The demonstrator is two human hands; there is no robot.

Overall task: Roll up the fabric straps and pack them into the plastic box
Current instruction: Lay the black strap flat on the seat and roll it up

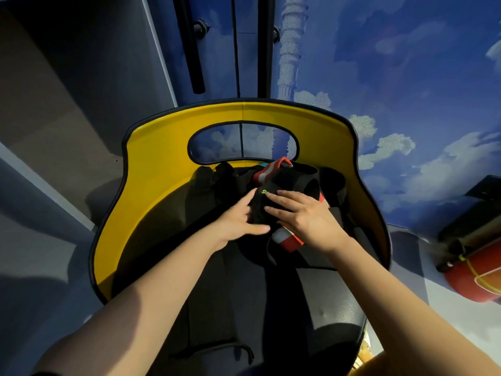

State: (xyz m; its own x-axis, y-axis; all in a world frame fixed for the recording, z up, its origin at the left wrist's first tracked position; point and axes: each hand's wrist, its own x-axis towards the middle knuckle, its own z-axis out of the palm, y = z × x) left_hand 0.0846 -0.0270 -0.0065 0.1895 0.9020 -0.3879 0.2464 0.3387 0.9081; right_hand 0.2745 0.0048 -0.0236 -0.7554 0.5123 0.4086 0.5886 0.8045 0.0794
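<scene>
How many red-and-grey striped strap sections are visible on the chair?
2: one red-and-grey striped strap section behind the black fabric bundle, another below the right hand. More may be hidden underneath.
</scene>
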